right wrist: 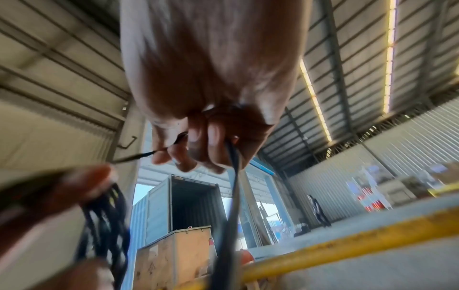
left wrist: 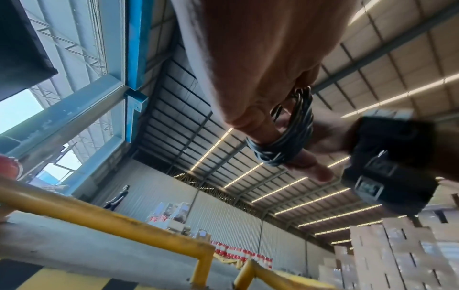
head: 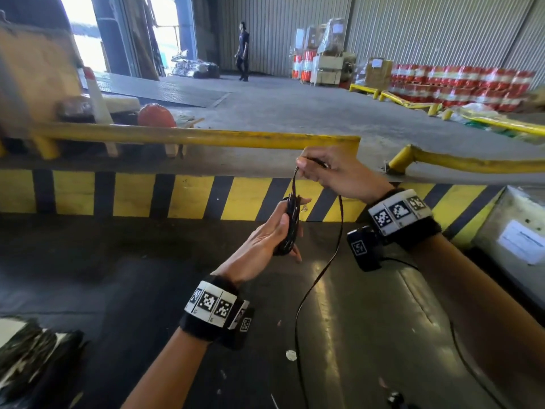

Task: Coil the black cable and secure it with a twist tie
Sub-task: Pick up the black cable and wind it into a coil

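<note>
Pinching one black cable, right hand; left hand fingers straight through one coil

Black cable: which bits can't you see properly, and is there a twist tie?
Far end: in the head view the black cable hangs from the right hand and runs off the bottom edge.
Loop count: round the left hand the strands overlap in the left wrist view; motion blur smears them in the right wrist view.
Twist tie: none visible; the right hand's curled fingers hide its palm.
</note>
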Motion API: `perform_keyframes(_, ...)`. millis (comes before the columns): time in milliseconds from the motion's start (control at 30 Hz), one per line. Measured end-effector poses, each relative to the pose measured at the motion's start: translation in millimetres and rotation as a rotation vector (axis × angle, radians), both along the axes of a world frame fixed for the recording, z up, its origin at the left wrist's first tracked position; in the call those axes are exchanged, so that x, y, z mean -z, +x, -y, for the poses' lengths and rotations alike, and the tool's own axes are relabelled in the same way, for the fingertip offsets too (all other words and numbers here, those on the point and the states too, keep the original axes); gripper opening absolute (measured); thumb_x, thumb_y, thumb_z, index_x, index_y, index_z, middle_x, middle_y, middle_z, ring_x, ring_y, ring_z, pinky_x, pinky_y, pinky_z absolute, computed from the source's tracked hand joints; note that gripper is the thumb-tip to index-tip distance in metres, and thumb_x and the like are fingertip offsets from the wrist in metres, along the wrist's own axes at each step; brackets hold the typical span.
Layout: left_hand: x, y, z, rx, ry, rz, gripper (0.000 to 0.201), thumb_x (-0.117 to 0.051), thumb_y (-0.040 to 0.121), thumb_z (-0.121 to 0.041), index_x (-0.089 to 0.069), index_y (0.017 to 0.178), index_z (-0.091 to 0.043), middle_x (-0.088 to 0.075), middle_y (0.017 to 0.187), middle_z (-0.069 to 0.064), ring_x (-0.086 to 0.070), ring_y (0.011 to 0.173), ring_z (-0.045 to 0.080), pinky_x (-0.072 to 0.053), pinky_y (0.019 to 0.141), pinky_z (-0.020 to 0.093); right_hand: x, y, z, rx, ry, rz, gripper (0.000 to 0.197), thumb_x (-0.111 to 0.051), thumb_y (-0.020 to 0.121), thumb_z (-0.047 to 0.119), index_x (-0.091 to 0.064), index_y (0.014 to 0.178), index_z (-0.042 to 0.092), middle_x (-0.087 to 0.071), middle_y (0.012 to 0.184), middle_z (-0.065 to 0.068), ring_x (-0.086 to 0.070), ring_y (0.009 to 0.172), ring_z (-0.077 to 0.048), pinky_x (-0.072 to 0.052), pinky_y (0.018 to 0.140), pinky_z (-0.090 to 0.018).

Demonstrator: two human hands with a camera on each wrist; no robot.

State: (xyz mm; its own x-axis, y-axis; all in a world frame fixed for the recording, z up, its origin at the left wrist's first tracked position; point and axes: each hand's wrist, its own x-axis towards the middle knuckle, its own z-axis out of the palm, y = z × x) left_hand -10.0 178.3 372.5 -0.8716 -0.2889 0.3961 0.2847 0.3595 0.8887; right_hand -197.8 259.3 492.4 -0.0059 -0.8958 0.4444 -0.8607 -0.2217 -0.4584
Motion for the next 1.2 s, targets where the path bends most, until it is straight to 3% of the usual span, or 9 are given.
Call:
perform_keyframes(100, -20, 5, -11, 0.042, 0.065, -0.084, 0.057, -0.029, 0.099, -0.049, -0.034, 0.151, -0.024, -0.052, 0.106, 0.028, -0.063, 0.083, 0.033, -0.059, 0.081, 0.036, 26, -5, 12, -0.012, 0.062, 0.248, 0.032, -0.045, 0.106, 0.040, -0.056, 0.083, 0.021, -0.049, 0.071, 0.005, -0.044, 0.061, -0.018, -0.035, 0.055, -0.029)
perform_keyframes(200, -40, 15, -21, 0.089, 0.179, -0.208, 0.053, -0.027, 0.101, -0.042, -0.034, 0.148, -0.020, -0.052, 0.106, 0.024, -0.060, 0.081, 0.038, -0.060, 0.077, 0.037, 68, 6, 15, -0.042, 0.024, 0.456, 0.057, -0.048, 0.097, 0.055, -0.055, 0.101, -0.002, -0.053, 0.071, 0.005, -0.051, 0.057, -0.002, -0.041, 0.054, -0.020)
perform_keyframes(267, -59, 16, -15, 0.077, 0.203, -0.291, 0.051, -0.027, 0.101, -0.043, -0.034, 0.149, -0.027, -0.052, 0.107, 0.029, -0.062, 0.084, 0.038, -0.058, 0.080, 0.046, 108, 18, 13, -0.103, 0.041, 0.594, 0.043, -0.045, 0.104, 0.039, -0.054, 0.118, -0.001, -0.057, 0.067, 0.013, -0.052, 0.053, 0.005, -0.041, 0.052, -0.009)
perform_keyframes(433, -90, -11, 32, -0.122, 0.250, -0.267, 0.057, -0.039, 0.100, -0.052, -0.033, 0.147, -0.021, -0.068, 0.086, 0.010, -0.073, 0.063, 0.021, -0.064, 0.067, 0.046, 163, 59, -13, -0.080, 0.089, 0.787, 0.032, -0.041, 0.101, 0.042, -0.053, 0.081, 0.020, -0.047, 0.064, 0.013, -0.037, 0.051, 0.002, -0.032, 0.048, -0.011)
perform_keyframes(567, -55, -17, 43, -0.296, 0.139, -0.254, 0.042, -0.020, 0.111, -0.033, -0.027, 0.152, -0.026, -0.052, 0.099, 0.019, -0.071, 0.069, 0.029, -0.064, 0.081, 0.041, 145, 77, -30, -0.065, -0.028, 0.603, 0.034, -0.040, 0.107, 0.025, -0.054, 0.075, 0.021, -0.048, 0.068, 0.009, -0.041, 0.056, 0.001, -0.035, 0.054, -0.014)
perform_keyframes(700, -32, -24, 44, -0.458, -0.111, 0.006, 0.041, -0.020, 0.109, -0.042, -0.032, 0.148, -0.038, -0.055, 0.111, 0.008, -0.075, 0.075, 0.022, -0.056, 0.095, 0.052, 110, 68, -48, -0.008, -0.044, 0.457, 0.033, -0.041, 0.107, 0.025, -0.058, 0.080, 0.017, -0.048, 0.067, 0.003, -0.042, 0.054, -0.001, -0.035, 0.052, -0.015)
perform_keyframes(867, -13, -18, 18, -0.459, -0.490, 0.399, 0.043, -0.017, 0.108, -0.040, -0.033, 0.145, -0.024, -0.057, 0.142, 0.013, -0.069, 0.093, 0.022, -0.043, 0.077, 0.038, 53, 37, -63, 0.001, -0.023, 0.308, 0.037, -0.044, 0.106, 0.025, -0.057, 0.081, 0.001, -0.049, 0.065, 0.004, -0.044, 0.053, -0.003, -0.037, 0.053, -0.015)
perform_keyframes(1067, -3, -5, -24, -0.124, -0.141, 0.211, 0.034, -0.025, 0.098, -0.059, -0.041, 0.124, -0.074, -0.068, 0.099, 0.005, -0.071, 0.087, 0.024, -0.053, 0.094, 0.043, 19, 2, -42, 0.019, -0.033, 0.303, 0.042, -0.041, 0.109, 0.015, -0.048, 0.083, -0.017, -0.044, 0.065, 0.000, -0.042, 0.047, 0.002, -0.037, 0.049, -0.009)
perform_keyframes(1200, -12, -1, -32, 0.080, 0.076, 0.036, 0.043, -0.024, 0.105, -0.046, -0.043, 0.144, -0.046, -0.063, 0.106, 0.018, -0.065, 0.091, 0.028, -0.054, 0.092, 0.056, 48, -6, -17, 0.025, 0.050, 0.487, 0.036, -0.043, 0.108, 0.024, -0.050, 0.081, 0.001, -0.044, 0.060, 0.000, -0.038, 0.049, -0.003, -0.030, 0.045, -0.012)
